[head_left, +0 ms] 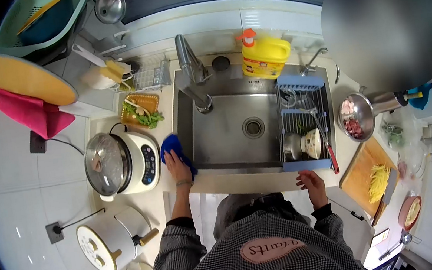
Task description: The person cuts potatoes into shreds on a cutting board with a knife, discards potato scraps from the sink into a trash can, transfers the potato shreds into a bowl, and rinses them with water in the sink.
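Observation:
My left hand (177, 167) presses on a bunched blue cloth (170, 145) at the counter strip along the sink's left side, its fingers partly sunk into the folds. Just left of it is a cream electric cooker (146, 163) with a glass lid. My right hand (311, 181) hovers by the counter's front edge, fingers loosely bent and apart, nothing in them. Close to it, the red handle of a spatula (333, 159) sticks out over the drying rack (312, 165). The steel sink (229, 155) lies between my hands.
A faucet (194, 72) and a yellow detergent jug (266, 58) stand behind the sink. The rack holds a bowl (312, 144). To the right are a pan of meat (364, 110) and a cutting board (361, 178) with yellow shreds and a knife. A white air fryer (104, 242) stands at left.

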### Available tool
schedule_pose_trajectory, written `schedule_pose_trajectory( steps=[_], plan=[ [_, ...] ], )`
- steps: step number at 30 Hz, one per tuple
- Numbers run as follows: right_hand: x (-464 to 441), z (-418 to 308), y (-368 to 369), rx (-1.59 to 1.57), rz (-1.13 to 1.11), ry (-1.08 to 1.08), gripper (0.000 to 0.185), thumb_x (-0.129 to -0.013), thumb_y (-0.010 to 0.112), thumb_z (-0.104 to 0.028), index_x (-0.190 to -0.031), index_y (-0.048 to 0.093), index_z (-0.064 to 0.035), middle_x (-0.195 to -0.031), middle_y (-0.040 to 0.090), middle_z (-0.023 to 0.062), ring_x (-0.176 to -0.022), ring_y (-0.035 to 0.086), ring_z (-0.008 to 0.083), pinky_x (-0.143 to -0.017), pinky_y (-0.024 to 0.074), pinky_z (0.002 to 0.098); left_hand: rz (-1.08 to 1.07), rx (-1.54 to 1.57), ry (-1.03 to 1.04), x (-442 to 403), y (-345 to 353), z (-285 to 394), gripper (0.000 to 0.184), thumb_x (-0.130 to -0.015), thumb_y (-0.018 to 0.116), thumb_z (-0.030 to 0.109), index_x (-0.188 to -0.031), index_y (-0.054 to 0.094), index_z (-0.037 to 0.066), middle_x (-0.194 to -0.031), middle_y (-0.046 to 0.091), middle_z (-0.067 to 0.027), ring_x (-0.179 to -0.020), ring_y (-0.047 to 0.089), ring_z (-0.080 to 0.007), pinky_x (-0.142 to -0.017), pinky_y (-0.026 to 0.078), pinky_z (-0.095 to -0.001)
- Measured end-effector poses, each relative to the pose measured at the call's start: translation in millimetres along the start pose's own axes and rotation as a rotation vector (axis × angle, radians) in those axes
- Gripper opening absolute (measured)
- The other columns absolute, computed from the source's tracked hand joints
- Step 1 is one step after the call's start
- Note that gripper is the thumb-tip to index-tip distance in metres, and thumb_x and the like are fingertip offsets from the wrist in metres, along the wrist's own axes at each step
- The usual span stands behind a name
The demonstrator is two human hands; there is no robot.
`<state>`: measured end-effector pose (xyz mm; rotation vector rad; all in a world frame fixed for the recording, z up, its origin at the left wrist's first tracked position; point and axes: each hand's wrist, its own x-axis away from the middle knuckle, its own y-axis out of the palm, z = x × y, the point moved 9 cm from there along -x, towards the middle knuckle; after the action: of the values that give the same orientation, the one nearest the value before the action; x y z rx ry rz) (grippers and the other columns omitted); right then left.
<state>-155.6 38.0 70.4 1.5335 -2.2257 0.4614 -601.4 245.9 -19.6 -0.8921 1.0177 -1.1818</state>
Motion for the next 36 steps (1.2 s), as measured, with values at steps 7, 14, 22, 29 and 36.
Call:
schedule_pose_trajectory(
  steps=[7, 14, 22, 29, 36],
  plan=[
    [-12.8, -7.3, 25.9, 0.037, 0.077, 0.052, 0.024, -0.092, 0.051, -0.015, -0.110, 0.058, -0.0006, -0.093, 0.064, 0.0066, -0.080, 0.061, 0.0139, -0.068, 0.0467, 0.0243, 0.051, -0.065, 0.224, -167.7, 62.2, 54.8, 0.054, -0.083, 0.046, 0.001, -0.136, 0.033, 0.000, -0.144, 0.028, -0.0244, -0.132, 0.028, -0.0393, -0.110, 0.023, -0.0451],
    [-4.2, 5.5, 29.7, 0.069, 0.166, 0.110, 0.020, -0.091, 0.053, -0.012, -0.106, 0.060, -0.0016, -0.090, 0.065, 0.0074, -0.078, 0.064, 0.0157, -0.065, 0.0481, 0.0246, -0.137, 0.579, 0.362, -315.0, 130.9, 103.3, 0.057, -0.083, 0.053, 0.017, -0.134, 0.037, -0.002, -0.139, 0.034, -0.0246, -0.128, 0.032, -0.0416, -0.108, 0.026, -0.0468],
    [-54.5, -21.2, 100.4, -0.005, -0.227, 0.139, 0.034, -0.094, 0.052, -0.016, -0.125, 0.051, -0.0022, -0.110, 0.061, 0.0085, -0.103, 0.058, 0.0170, -0.082, 0.0466, 0.0280, -0.745, 1.185, -0.113, -178.6, 193.4, 46.7, 0.044, -0.090, 0.049, 0.016, -0.131, 0.039, 0.008, -0.130, 0.044, -0.0145, -0.118, 0.044, -0.0248, -0.102, 0.036, -0.0382],
    [-148.6, -18.4, 177.3, -0.112, -0.084, -0.087, 0.044, -0.097, 0.048, -0.017, -0.139, 0.037, -0.0101, -0.136, 0.041, 0.0100, -0.118, 0.046, 0.0187, -0.095, 0.0419, 0.0321, -0.717, 0.844, 0.335, -64.8, 39.8, 232.7, 0.031, -0.093, 0.049, 0.024, -0.117, 0.052, 0.004, -0.116, 0.051, -0.0162, -0.109, 0.048, -0.0314, -0.091, 0.039, -0.0385],
    [-194.1, -94.4, 142.4, -0.212, 0.001, -0.150, 0.040, -0.095, 0.050, -0.013, -0.133, 0.043, -0.0061, -0.123, 0.053, 0.0105, -0.105, 0.054, 0.0174, -0.089, 0.0446, 0.0296, -0.071, 0.597, 0.400, -200.9, 49.4, 294.4, 0.039, -0.087, 0.047, 0.003, -0.126, 0.043, 0.006, -0.123, 0.040, -0.0166, -0.102, 0.052, -0.0374, -0.084, 0.046, -0.0469]
  ],
)
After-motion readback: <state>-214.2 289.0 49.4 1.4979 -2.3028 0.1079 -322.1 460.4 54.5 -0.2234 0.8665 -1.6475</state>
